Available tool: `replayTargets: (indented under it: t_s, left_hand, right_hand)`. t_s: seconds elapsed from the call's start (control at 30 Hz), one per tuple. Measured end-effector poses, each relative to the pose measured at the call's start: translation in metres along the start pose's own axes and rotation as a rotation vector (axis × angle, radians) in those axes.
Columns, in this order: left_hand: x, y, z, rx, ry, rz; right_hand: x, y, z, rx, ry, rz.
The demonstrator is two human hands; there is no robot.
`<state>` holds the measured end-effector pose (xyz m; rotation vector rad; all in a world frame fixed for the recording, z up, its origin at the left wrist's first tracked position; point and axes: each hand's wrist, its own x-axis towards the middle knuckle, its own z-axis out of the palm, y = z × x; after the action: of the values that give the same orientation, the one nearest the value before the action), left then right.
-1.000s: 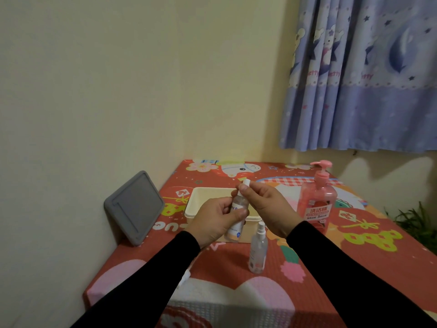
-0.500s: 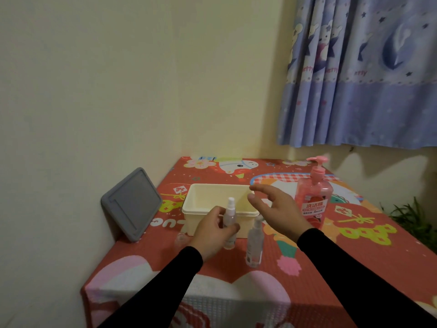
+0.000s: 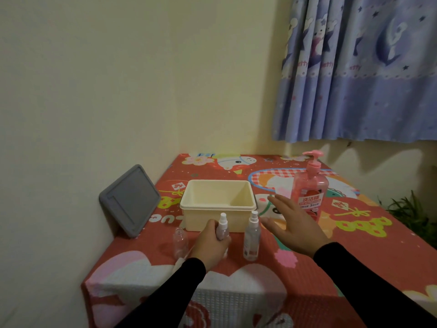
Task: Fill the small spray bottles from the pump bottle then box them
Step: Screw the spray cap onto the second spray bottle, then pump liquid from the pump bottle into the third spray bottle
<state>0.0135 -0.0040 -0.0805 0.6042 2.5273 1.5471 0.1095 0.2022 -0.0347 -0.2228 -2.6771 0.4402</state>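
Note:
My left hand (image 3: 211,245) grips a small capped spray bottle (image 3: 223,225), held upright just in front of the cream box (image 3: 217,205). A second capped spray bottle (image 3: 252,236) stands on the table to its right. A third small clear bottle (image 3: 180,241) without its top stands to the left. My right hand (image 3: 293,225) hovers open with fingers spread, between the second bottle and the pink pump bottle (image 3: 310,187), touching neither. The box is open and looks empty.
A grey lid (image 3: 129,200) leans against the left wall. The table (image 3: 331,252) wears a red cartoon cloth; its left and near edges drop off. A blue curtain (image 3: 359,72) hangs behind, and a green plant (image 3: 411,211) sits beyond the right edge.
My left hand lowered the spray bottle from chest height down to the table in front of the box. My right hand let go of its top and moved right, opening.

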Motion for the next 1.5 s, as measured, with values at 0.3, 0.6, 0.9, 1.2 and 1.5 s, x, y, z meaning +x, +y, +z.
replayTargets:
  t_s: [0.3,0.6,0.9,1.2,1.5]
  left_hand:
    - [0.001,0.003,-0.014,0.015,-0.079,0.014]
    - [0.012,0.008,-0.069,0.068,0.204,0.108]
    - [-0.001,-0.015,-0.081,0.155,0.228,-0.009]
    - [0.010,-0.032,-0.078,0.163,0.193,-0.093]
    - [0.064,0.042,-0.086,0.237,0.153,0.302]
  right_hand:
    - [-0.007,0.005,0.009,-0.039,-0.030,0.039]
    - [0.000,-0.003,0.009,-0.008,0.009,-0.002]
    - [0.004,-0.012,0.009,0.006,0.024,-0.024]
    - [0.010,-0.010,-0.005,0.017,0.069,-0.020]
    - [0.057,0.017,-0.063,-0.067,0.252,-0.002]
